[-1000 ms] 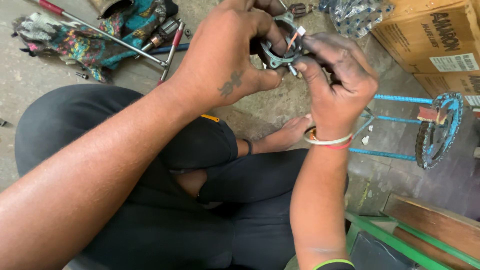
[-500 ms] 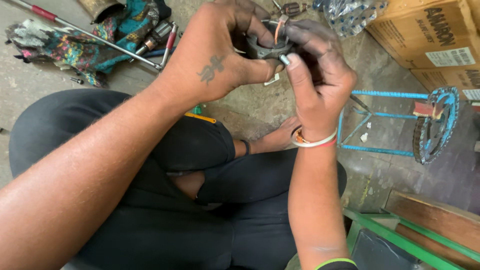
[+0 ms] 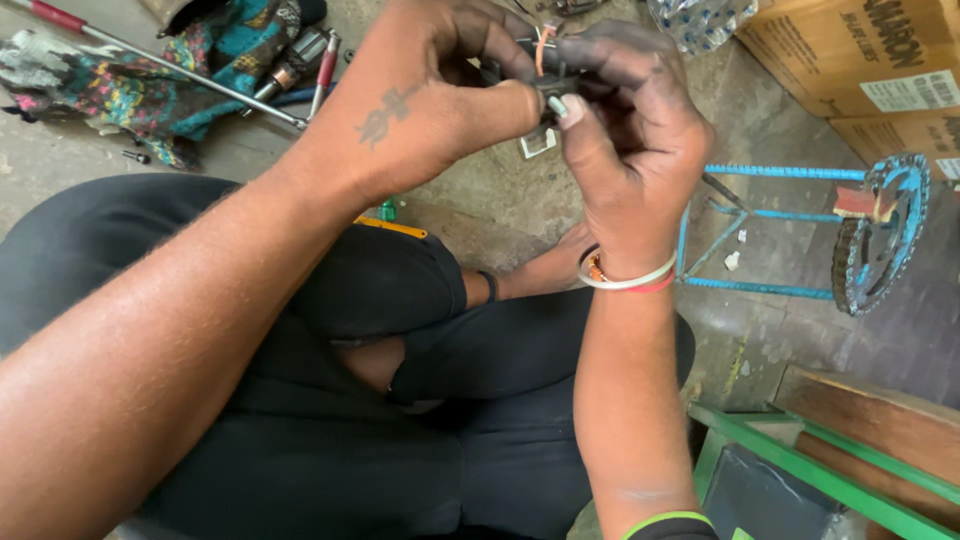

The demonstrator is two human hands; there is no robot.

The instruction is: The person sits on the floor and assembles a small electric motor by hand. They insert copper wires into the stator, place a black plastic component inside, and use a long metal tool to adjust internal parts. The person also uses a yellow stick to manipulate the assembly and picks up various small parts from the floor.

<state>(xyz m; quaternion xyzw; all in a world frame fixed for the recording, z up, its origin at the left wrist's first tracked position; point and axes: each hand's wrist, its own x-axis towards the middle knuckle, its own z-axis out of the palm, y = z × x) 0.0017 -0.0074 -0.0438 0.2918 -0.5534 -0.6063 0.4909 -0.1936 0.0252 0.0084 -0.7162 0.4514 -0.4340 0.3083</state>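
Observation:
Both of my hands are raised together near the top of the head view, over my crossed legs in black trousers [image 3: 330, 400]. My left hand [image 3: 420, 95] and my right hand [image 3: 625, 140] both grip a small dark metal part [image 3: 545, 75] with an orange wire sticking out of it. Their fingers wrap around the part and hide most of it. The fingertips are smeared with black grease. My right wrist wears pale and orange bangles [image 3: 625, 280].
A patterned cloth [image 3: 130, 85] with tools and a long metal rod [image 3: 160, 60] lies at top left. Cardboard boxes [image 3: 860, 60] stand top right. A blue metal frame [image 3: 760, 230] with a chainwheel [image 3: 880, 235] is at right; a green frame [image 3: 800, 470] at bottom right.
Both hands have risen toward the top of the view with the part between them, and the fingers have closed more tightly over it, hiding more of it.

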